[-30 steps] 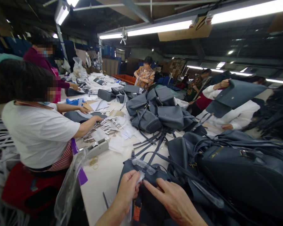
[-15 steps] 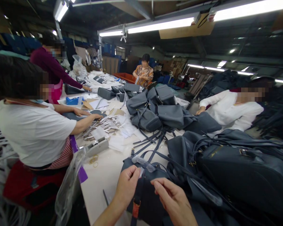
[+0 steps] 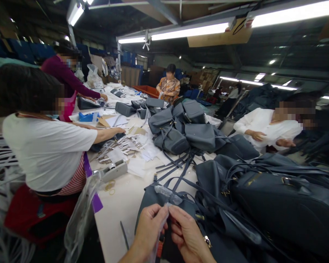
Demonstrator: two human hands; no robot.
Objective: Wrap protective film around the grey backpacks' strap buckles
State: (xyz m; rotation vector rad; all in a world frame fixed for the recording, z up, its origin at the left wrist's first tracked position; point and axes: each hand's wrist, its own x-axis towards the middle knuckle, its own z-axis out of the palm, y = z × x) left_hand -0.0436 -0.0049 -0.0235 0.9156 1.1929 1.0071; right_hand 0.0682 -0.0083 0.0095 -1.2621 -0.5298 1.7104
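My left hand (image 3: 149,224) is closed in a pinch on a strip of clear plastic film (image 3: 155,248), which trails down below the fingers. Thumb and finger of my right hand (image 3: 185,228) grip the film's upper end, and the fingertips of both hands meet there. Under them lies a dark blue-grey bag (image 3: 148,195) with gold-coloured hardware. A plastic-wrapped handle (image 3: 168,194) rests on it just beyond my fingers. My hands mostly cover the bag's dark strap; a bit of its orange-red part shows beneath.
More bags (image 3: 285,204) are heaped on the right, and another pile (image 3: 178,124) stands mid-table. A grey tape dispenser (image 3: 115,171), rubber bands (image 3: 109,186) and a thin dark strip (image 3: 124,233) lie left on the white table (image 3: 109,215). Several co-workers surround it.
My right hand has moved left to meet my left hand and now pinches the film too. The white-sleeved person on the right has taken a hand off the bags.
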